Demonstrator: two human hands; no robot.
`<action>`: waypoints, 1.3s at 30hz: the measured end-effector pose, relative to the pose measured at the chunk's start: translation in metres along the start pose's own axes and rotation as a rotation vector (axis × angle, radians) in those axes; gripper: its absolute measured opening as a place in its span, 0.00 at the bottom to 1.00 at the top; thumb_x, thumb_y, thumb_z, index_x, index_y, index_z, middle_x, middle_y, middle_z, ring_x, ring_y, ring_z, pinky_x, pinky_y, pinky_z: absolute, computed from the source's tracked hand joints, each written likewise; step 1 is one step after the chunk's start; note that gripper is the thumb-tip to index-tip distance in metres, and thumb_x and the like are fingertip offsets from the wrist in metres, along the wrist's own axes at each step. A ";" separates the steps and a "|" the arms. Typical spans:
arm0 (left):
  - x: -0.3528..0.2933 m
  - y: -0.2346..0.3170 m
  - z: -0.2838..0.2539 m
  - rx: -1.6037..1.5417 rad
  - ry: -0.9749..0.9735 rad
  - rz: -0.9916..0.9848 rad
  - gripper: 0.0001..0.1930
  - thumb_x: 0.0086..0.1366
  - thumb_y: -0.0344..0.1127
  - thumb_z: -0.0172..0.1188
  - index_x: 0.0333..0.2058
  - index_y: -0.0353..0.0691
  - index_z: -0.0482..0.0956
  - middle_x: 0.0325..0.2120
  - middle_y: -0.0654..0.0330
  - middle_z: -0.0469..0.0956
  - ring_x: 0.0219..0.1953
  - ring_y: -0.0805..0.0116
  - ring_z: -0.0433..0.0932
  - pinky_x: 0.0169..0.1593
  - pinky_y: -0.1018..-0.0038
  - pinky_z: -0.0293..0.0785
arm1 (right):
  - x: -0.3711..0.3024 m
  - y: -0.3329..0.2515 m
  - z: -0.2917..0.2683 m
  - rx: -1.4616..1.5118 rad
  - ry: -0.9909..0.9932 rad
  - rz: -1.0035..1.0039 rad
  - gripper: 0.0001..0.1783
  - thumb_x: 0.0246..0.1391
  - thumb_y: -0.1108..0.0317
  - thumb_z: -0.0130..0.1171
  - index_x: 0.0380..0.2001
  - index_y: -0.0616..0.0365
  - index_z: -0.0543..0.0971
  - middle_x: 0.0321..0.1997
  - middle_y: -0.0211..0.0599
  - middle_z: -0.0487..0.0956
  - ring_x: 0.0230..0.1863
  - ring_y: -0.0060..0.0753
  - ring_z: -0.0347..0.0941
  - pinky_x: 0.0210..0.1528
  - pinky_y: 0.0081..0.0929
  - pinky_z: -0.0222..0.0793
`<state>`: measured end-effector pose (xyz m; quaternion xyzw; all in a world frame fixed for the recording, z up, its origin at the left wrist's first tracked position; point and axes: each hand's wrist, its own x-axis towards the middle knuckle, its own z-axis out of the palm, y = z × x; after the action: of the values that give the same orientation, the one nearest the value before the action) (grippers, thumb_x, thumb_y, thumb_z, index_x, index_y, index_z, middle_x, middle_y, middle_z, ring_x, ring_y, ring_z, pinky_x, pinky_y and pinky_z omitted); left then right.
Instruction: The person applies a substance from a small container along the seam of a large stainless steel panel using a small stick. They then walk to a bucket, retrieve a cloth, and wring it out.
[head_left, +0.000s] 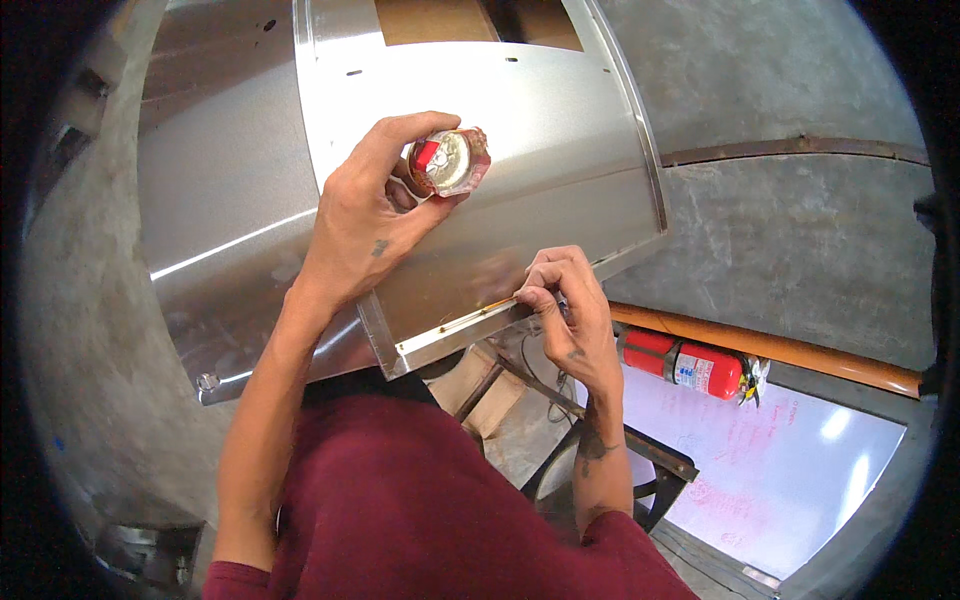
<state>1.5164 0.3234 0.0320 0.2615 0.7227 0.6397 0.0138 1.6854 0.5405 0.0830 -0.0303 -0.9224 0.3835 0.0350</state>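
Red-and-silver round container (452, 165) is grasped by the fingers of the left hand (362, 205), above the metal panel (530, 200). Right hand (568, 310) has its fingers bunched at the panel's near edge; whether they grip anything cannot be determined.
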 end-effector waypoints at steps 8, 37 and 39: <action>-0.001 0.000 -0.001 0.008 0.013 0.004 0.32 0.64 0.29 0.81 0.66 0.47 0.82 0.59 0.61 0.87 0.47 0.73 0.86 0.45 0.73 0.86 | -0.001 0.002 0.003 -0.021 -0.010 -0.010 0.04 0.68 0.77 0.66 0.43 0.62 0.80 0.50 0.47 0.80 0.49 0.49 0.80 0.52 0.39 0.77; -0.001 0.000 -0.002 0.041 0.019 -0.011 0.32 0.64 0.29 0.81 0.66 0.48 0.82 0.58 0.62 0.87 0.46 0.74 0.86 0.44 0.75 0.84 | -0.005 0.009 0.004 0.075 0.044 0.024 0.04 0.69 0.75 0.66 0.43 0.62 0.81 0.49 0.45 0.79 0.50 0.45 0.80 0.53 0.37 0.78; -0.001 0.001 -0.001 0.019 0.009 -0.018 0.32 0.64 0.29 0.81 0.66 0.47 0.82 0.58 0.62 0.87 0.46 0.74 0.86 0.44 0.75 0.84 | -0.009 0.018 0.003 0.176 0.113 0.069 0.04 0.71 0.74 0.66 0.43 0.61 0.80 0.48 0.41 0.78 0.47 0.39 0.80 0.52 0.34 0.78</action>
<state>1.5173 0.3217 0.0325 0.2522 0.7311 0.6337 0.0139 1.6945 0.5503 0.0683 -0.0804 -0.8802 0.4616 0.0762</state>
